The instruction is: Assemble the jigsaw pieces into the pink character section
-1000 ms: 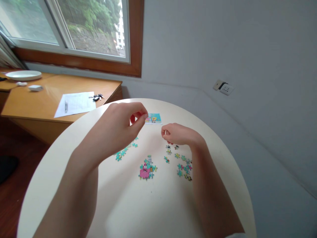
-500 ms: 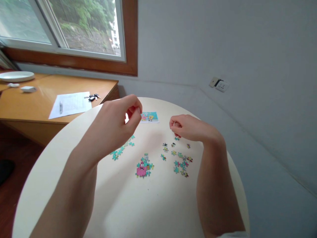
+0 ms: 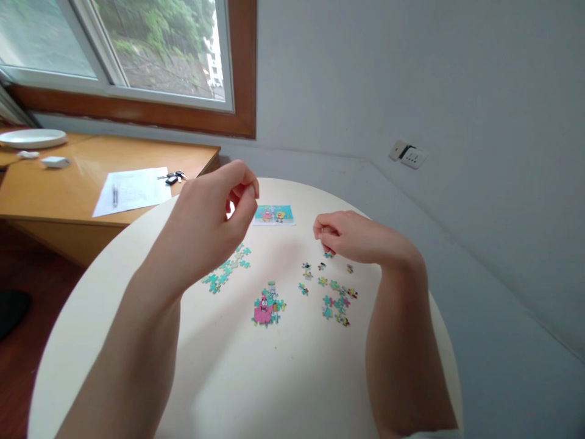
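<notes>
My left hand [image 3: 214,213] is raised over the far left of the table, thumb and forefinger pinched together. Whatever may be between those fingertips is too small to make out. Beyond them lies a printed picture card [image 3: 276,214] with cartoon figures. Lower and to the right, my right hand [image 3: 351,235] has its fingers curled inward, just above a teal puzzle piece; its fingertips are partly hidden. Loose jigsaw pieces [image 3: 322,281] lie below it. In the middle sits a joined puzzle section [image 3: 264,310] with a pink figure. Teal pieces [image 3: 219,279] are spread below my left wrist.
Everything lies on a round white table [image 3: 237,378]. A wooden desk [image 3: 55,201] at the left bears a paper sheet [image 3: 132,189], keys [image 3: 172,178], a white tray [image 3: 33,139] and a small white box [image 3: 55,162]. A wall [image 3: 457,79] stands close behind.
My left hand has risen slightly and shifted a little left, so more of the picture card shows. My right hand stays nearly in place. The puzzle pieces look unchanged.
</notes>
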A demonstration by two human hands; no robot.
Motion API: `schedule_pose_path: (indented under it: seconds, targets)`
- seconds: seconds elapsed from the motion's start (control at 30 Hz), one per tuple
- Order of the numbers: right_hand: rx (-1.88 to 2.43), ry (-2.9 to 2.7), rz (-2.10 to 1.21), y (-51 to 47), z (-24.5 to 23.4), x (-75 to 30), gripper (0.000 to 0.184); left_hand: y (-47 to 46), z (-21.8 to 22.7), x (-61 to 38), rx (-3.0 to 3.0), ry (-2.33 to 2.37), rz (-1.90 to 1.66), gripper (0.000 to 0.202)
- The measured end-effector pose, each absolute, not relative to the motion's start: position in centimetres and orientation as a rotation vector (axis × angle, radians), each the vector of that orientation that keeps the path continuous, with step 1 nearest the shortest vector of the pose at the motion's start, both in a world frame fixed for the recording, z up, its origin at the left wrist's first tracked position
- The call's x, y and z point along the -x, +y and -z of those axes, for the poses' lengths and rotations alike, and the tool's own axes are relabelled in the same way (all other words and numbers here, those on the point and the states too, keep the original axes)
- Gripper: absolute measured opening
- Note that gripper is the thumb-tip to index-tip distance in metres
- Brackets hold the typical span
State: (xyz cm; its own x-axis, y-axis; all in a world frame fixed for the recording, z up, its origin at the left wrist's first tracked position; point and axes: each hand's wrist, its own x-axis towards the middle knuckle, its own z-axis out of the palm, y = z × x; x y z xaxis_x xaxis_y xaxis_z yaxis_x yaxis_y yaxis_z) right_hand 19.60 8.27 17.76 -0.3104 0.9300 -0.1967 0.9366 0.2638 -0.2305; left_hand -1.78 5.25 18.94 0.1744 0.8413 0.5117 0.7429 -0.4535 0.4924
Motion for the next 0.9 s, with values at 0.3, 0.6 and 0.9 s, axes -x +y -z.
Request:
schedule_pose_path:
  seconds: [0.3,0.6,0.9]
  targets:
    - [-1.874,2.493,0.544,8.39,-17.45,-19.72,0.024,5.77,-18.33,1.82,-2.294,1.422,-1.264,0.009]
    - [-1.851,2.476,0.482,7.94,-17.89,-19.59,0.019,5.80,-18.22,1.86,-2.339,1.432,-1.238,0.012]
    - [-1.883,2.472,0.520,7.95,-17.69,-19.66,0.023,5.80,-18.11,1.83,-2.391,1.483,-1.075,0.018]
